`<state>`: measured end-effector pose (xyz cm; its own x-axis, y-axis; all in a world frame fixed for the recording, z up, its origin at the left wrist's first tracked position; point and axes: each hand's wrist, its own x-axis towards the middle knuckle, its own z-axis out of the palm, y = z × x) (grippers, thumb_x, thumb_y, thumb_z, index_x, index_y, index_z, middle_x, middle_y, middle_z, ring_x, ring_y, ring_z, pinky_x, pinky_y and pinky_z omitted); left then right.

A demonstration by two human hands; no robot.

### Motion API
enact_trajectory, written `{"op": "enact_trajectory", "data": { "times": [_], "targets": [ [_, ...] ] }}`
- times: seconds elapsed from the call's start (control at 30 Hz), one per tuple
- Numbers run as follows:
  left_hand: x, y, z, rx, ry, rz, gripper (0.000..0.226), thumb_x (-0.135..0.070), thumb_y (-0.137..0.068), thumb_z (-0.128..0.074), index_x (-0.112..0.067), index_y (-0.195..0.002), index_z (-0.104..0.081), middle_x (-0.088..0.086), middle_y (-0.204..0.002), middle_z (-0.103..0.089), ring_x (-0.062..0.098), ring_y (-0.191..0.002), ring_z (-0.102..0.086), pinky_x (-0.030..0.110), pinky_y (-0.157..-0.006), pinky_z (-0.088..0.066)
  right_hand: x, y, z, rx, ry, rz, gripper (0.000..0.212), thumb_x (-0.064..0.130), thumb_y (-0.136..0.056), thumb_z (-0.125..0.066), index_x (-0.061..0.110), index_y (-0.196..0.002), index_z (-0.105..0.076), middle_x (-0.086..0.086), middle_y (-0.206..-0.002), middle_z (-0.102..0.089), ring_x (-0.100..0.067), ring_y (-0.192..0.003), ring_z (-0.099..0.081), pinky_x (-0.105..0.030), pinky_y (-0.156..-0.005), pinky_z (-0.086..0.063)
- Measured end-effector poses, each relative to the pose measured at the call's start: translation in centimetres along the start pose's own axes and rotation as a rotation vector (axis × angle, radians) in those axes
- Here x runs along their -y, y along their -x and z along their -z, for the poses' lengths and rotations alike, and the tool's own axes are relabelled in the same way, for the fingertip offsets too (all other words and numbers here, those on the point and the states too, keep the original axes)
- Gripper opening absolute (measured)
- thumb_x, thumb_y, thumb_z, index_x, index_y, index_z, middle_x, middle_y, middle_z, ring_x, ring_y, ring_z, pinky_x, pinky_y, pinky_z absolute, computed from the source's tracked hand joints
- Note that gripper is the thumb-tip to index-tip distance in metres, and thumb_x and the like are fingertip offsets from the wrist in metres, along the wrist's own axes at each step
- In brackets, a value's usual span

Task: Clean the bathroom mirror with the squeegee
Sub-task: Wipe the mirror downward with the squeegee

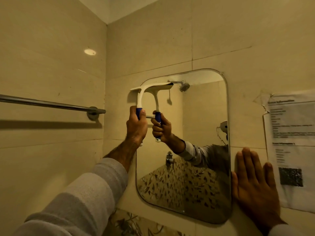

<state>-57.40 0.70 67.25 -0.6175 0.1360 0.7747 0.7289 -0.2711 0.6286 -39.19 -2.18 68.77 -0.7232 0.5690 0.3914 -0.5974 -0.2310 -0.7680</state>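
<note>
A: Gripping what, exactly, that left hand (136,126)?

B: The squeegee (140,97). Its fingers are wrapped round the blue grip, and a curved white neck rises to a white blade.

A: Where does the blade sit?

B: Level against the top left corner of the mirror (196,116), its left end jutting past the rounded edge onto the tiled wall (153,48).

A: And the right hand (254,181)?

B: Flat, fingers straight, pressed on the wall just beside the mirror's right edge, at the edge of a taped paper notice (293,133).

A: Room to move?

B: Bare glass lies below and right of the blade. A towel rail (51,103) is mounted on the side wall to the left, apart from the mirror.
</note>
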Motion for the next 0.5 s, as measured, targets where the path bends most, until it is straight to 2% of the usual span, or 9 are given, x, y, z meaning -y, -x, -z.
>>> {"op": "enact_trajectory", "data": {
  "times": [0.03,0.1,0.17,0.23,0.33,0.5],
  "targets": [
    [0.1,0.1,0.0,0.002,0.002,0.003,0.029,-0.044,-0.102,-0.040,-0.025,-0.123,-0.042,0.001,-0.081,-0.054,0.012,-0.059,-0.050,0.028,-0.052,-0.045,-0.7,-1.3,0.3,0.017,-0.015,-0.006,0.047,0.025,-0.109,-0.011,0.011,-0.073,-0.039,0.006,-0.103,0.012,-0.023,-0.069,0.030,-0.010,-0.045,-0.034],
    [0.2,0.3,0.1,0.009,0.003,0.007,0.029,-0.044,-0.102,-0.040,-0.024,-0.122,-0.042,0.001,-0.081,-0.054,0.012,-0.058,-0.050,0.027,-0.051,-0.045,-1.3,-2.5,0.3,0.049,-0.090,-0.033,0.041,0.022,-0.107,-0.016,0.012,-0.074,-0.039,0.003,-0.103,0.012,-0.021,-0.072,0.030,-0.010,-0.047,-0.035],
    [0.3,0.4,0.2,0.015,0.005,0.011,0.028,-0.044,-0.102,-0.040,-0.025,-0.122,-0.042,0.002,-0.082,-0.055,0.012,-0.059,-0.050,0.027,-0.051,-0.044,-1.2,-2.4,0.2,0.116,-0.167,-0.082,0.016,0.021,-0.086,-0.034,0.012,-0.074,-0.039,0.003,-0.102,0.012,-0.027,-0.068,0.029,-0.011,-0.048,-0.036],
    [0.3,0.5,0.3,0.018,0.005,0.009,0.028,-0.043,-0.102,-0.040,-0.024,-0.122,-0.042,0.001,-0.082,-0.055,0.013,-0.059,-0.051,0.027,-0.051,-0.044,-1.5,-2.6,0.5,0.165,-0.160,-0.073,0.019,0.028,-0.066,-0.035,0.012,-0.074,-0.039,0.003,-0.102,0.012,-0.036,-0.066,0.025,-0.013,-0.048,-0.037],
    [0.4,0.6,0.3,0.017,-0.001,0.007,0.028,-0.042,-0.102,-0.040,-0.024,-0.123,-0.042,0.001,-0.083,-0.055,0.013,-0.059,-0.052,0.028,-0.051,-0.045,-1.8,-3.6,0.8,0.150,-0.165,-0.095,0.020,0.031,-0.064,-0.033,0.014,-0.073,-0.038,0.006,-0.099,0.014,-0.039,-0.064,0.022,-0.014,-0.049,-0.038],
    [0.8,1.5,0.4,0.018,0.014,0.018,0.027,-0.041,-0.102,-0.041,-0.024,-0.123,-0.043,0.003,-0.086,-0.056,0.016,-0.062,-0.053,0.032,-0.055,-0.047,-2.7,-4.7,1.5,0.167,0.001,-0.006,0.021,0.034,-0.067,-0.033,0.016,-0.075,-0.039,0.005,-0.092,0.017,-0.028,-0.064,0.028,-0.024,-0.050,-0.041]
  ]
}}
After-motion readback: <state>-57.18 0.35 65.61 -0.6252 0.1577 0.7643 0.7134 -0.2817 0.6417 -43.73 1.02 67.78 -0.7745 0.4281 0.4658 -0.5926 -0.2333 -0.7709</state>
